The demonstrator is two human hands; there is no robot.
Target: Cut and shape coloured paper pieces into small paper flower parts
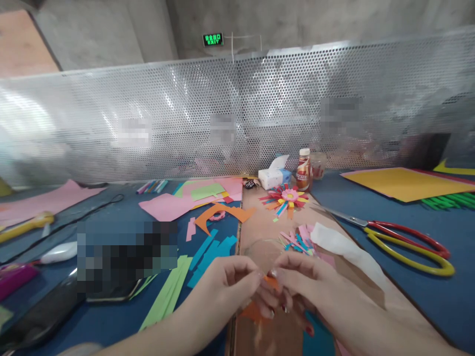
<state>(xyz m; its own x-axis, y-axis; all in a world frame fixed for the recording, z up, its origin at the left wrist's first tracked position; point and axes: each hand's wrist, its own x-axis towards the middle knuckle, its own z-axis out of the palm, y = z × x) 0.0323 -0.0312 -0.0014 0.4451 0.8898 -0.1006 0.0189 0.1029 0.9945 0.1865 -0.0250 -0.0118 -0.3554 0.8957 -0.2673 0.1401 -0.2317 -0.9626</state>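
Observation:
Low in the middle of the head view, my left hand (pixel 241 283) and my right hand (pixel 302 282) meet fingertip to fingertip. Both pinch a small piece of orange paper (pixel 272 282), mostly covered by the fingers. Beneath them lies another orange paper piece (pixel 256 312) on the brown board (pixel 252 227). Blue paper strips (pixel 213 254) and green paper strips (pixel 168 291) are left of my left hand. Just beyond my right hand is a pile of pink and blue paper snippets (pixel 299 240). A paper flower (pixel 289 196) with a pink centre sits farther back.
Scissors (pixel 404 237) with red and yellow handles lie at right, beside white tissue (pixel 345 247). A tissue pack (pixel 274 178) and a bottle (pixel 304 170) stand at the back before a perforated metal screen (pixel 178 118). Coloured sheets (pixel 408 183) and a dark phone (pixel 115 291) also lie around.

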